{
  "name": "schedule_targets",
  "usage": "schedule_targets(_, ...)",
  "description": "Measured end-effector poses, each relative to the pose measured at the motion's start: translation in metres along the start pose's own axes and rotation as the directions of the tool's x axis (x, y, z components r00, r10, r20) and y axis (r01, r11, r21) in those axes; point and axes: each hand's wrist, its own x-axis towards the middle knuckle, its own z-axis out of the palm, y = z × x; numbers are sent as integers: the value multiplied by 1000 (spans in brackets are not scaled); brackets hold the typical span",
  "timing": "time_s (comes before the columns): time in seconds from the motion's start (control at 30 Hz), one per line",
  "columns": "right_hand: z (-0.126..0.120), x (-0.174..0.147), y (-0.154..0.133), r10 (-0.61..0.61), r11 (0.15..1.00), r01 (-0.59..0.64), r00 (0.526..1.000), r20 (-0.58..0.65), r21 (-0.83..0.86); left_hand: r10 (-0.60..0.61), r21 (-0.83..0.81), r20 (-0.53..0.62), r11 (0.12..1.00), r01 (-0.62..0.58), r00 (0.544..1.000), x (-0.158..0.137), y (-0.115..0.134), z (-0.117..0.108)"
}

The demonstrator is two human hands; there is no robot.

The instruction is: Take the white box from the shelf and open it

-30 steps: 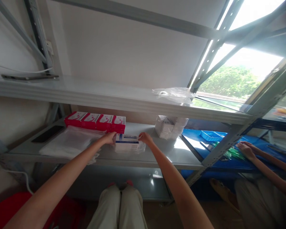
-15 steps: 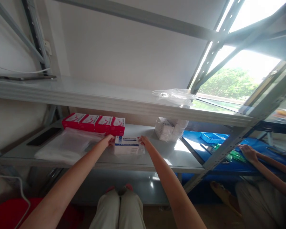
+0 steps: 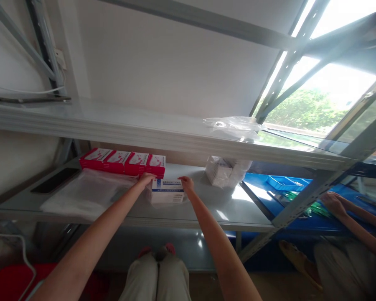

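On the grey shelf (image 3: 207, 213), a clear bag (image 3: 87, 190) lies left with red boxes (image 3: 123, 162) in a row behind it. The left hand (image 3: 146, 179) and right hand (image 3: 186, 184) grasp the ends of a white box (image 3: 166, 191), just in front of the red row's right end. Bare shelf stretches right to wrapped packs (image 3: 225, 171); the near edge lies close below.

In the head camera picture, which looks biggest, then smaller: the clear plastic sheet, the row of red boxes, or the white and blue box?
1. clear plastic sheet
2. row of red boxes
3. white and blue box, held between both hands
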Motion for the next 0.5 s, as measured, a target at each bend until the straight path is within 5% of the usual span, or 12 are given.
schedule_targets(0.27, -20, -5, -21, -112, 993, 104, 978, 176, 49, 111, 410, 41, 905, -118, 993, 18, 13, -24)
schedule_targets(0.43, -31, -14, -38, -165, 986, 157, 832, 529, 60, 258, 519, -6, 827, -218, 966, 8, 14, -24)
schedule_targets(0.5, -36, -17, -39, -188, 981, 181, 812, 552, 69, 343, 541, -66, 802, -255, 937, 2, 12, -20)
